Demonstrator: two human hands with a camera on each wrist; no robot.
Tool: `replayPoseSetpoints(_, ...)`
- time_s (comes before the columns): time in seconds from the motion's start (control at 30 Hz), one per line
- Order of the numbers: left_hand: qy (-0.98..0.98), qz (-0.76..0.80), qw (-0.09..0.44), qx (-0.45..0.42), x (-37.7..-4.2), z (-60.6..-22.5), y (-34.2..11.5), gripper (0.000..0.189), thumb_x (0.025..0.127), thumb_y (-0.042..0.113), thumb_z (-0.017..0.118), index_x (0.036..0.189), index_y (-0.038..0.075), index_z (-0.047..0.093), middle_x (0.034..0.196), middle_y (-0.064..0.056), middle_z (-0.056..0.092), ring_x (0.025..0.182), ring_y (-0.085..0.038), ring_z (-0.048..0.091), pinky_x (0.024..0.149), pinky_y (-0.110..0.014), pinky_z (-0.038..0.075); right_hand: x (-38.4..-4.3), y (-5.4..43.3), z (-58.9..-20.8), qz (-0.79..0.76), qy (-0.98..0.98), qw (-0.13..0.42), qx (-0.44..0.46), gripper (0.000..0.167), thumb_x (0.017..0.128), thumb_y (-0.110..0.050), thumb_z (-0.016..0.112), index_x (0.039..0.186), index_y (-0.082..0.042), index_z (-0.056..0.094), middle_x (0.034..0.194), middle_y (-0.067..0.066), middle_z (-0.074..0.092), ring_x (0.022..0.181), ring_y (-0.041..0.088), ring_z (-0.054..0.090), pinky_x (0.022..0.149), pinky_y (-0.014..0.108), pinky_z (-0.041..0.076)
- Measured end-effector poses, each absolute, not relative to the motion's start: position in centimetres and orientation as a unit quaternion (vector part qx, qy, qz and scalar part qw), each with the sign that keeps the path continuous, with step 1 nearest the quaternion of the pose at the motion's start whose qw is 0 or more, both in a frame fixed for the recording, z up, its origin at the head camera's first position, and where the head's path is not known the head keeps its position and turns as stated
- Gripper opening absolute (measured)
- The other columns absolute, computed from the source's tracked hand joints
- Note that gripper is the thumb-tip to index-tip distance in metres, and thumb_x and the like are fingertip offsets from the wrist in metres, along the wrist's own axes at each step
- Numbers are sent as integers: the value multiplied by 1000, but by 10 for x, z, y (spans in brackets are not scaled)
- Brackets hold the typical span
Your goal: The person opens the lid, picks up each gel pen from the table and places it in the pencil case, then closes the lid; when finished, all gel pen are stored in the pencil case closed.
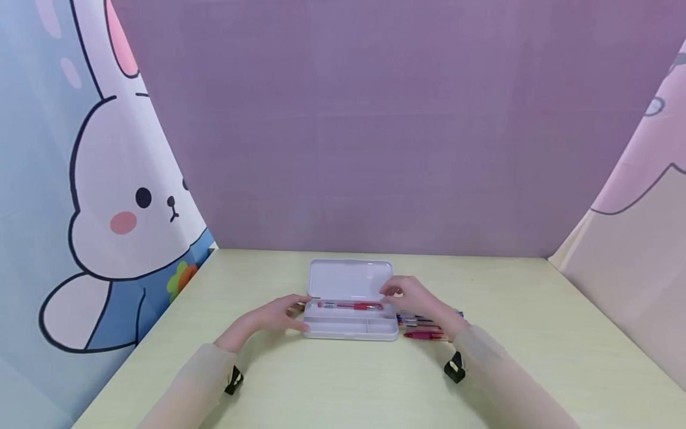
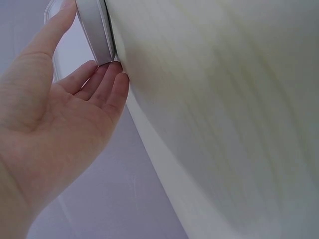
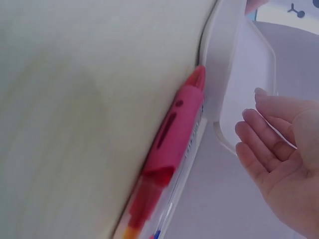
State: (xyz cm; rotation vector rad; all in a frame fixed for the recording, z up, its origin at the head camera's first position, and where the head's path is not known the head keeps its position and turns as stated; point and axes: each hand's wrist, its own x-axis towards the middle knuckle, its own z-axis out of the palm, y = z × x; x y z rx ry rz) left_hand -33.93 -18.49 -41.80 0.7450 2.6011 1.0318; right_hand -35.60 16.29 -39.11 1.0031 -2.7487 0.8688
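Note:
A white pencil case [image 1: 332, 327] lies on the table with its lid [image 1: 348, 279] raised toward the back. Inside, a red pen [image 1: 367, 306] rests lengthwise in the rear compartment; a divider splits the front one. My left hand [image 1: 276, 313] grips the case's left end, thumb at the front corner and fingers [image 2: 99, 84] curled against the side. Above the right end, by the lid's hinge side, hovers my right hand [image 1: 415, 295], its fingers loosely bent with nothing between them. Several pens, among them a pink one [image 3: 177, 124], lie right beside the case.
The pale wooden table [image 1: 332, 387] runs back to a purple wall panel [image 1: 364, 131]. Curtains with cartoon figures, one a white rabbit [image 1: 134, 155], hang at both sides. The loose pens [image 1: 426, 335] lie partly under my right forearm.

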Motion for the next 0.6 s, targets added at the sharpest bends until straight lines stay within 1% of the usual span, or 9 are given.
replayPoseSetpoints(0.13,891,356,123,253,-339,-418,-185,72,80,27,75,138,-1,41,137,-20,46,121,-37,48,102,-49,42,-355,171,-390,291,-897,51,330,22,88,-13,65,106,-2,67,101,11,69,93,21,64,85,41,54)
replayPoseSetpoints(0.37,891,359,126,249,-337,-416,-184,72,80,26,75,138,0,41,136,-20,47,122,-37,47,103,-50,41,-355,184,-389,305,-895,70,317,25,88,-18,65,108,-4,67,103,9,69,94,22,64,86,44,54)
replayPoseSetpoints(0.53,889,361,128,250,-337,-416,-185,73,80,26,75,138,1,41,136,-20,47,122,-37,47,103,-51,40,-354,194,-388,322,-890,98,308,24,88,-21,66,107,-6,68,101,6,70,93,21,65,85,42,54)
replayPoseSetpoints(0.6,889,361,129,251,-337,-416,-185,73,80,27,75,138,0,41,136,-20,47,122,-37,47,103,-51,40,-354,198,-388,325,-890,102,303,25,88,-22,66,107,-6,68,101,6,70,93,20,65,85,41,54)
